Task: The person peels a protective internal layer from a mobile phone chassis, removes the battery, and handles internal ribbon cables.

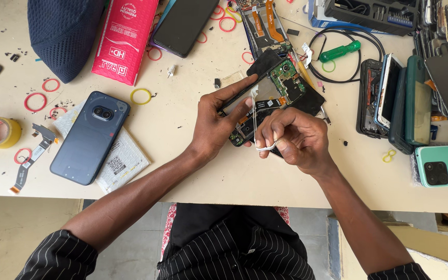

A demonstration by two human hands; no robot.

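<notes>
Both hands mid-table, crowded.

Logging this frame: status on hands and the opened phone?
Left hand steadies opened phone, fingers on its edge. Right hand pulls white rubber band taut over it. Green screwdriver and black cable lie beyond, clear.

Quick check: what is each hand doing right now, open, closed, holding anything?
Left hand: fingers closed on the opened phone, holding it on the table.
Right hand: closed, pinching a white rubber band stretched over the phone.
</notes>
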